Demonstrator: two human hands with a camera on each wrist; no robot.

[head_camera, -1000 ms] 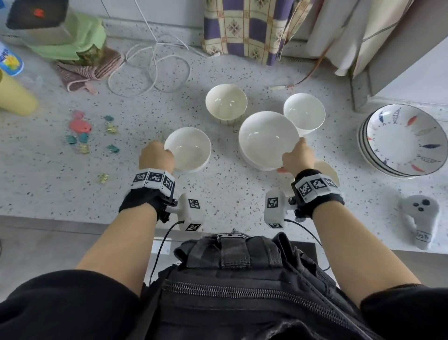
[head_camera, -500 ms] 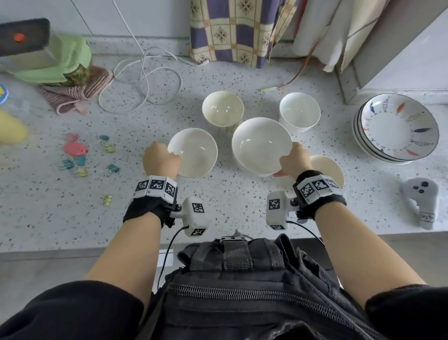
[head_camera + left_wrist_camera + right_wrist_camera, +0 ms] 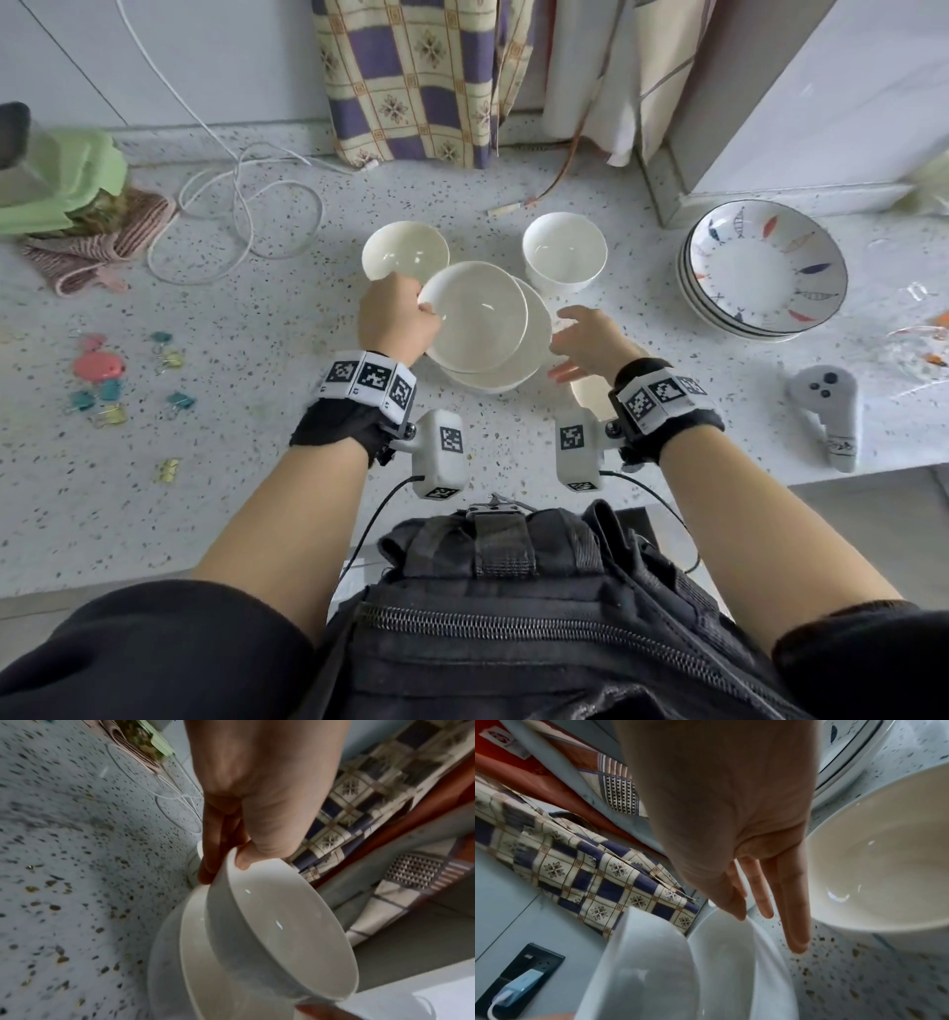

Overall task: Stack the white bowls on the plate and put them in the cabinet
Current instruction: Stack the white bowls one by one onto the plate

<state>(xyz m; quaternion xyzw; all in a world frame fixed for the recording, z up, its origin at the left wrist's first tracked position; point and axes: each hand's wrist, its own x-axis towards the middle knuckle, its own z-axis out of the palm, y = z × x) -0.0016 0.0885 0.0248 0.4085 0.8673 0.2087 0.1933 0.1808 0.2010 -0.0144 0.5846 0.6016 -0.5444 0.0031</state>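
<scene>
Head view: looks steeply down from above onto the speckled surface (image 3: 257,462), forearms entering from the bottom of the frame. Left wrist view: sits close behind the left hand (image 3: 257,791), facing along its fingers. Right wrist view: sits equally near behind the right hand (image 3: 718,811). Shared by all three: the stacked white bowls (image 3: 477,318) and checked cloth (image 3: 411,77).

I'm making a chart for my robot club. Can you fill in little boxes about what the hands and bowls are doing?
left hand: pinches the rim of a small white bowl, thumb inside
held bowl: tilted, over the large white bowl
right hand: fingers straight, beside the large bowl, holding nothing
loose bowls: two white bowls behind, on the counter
fish-pattern plates: stacked, to the right
</scene>
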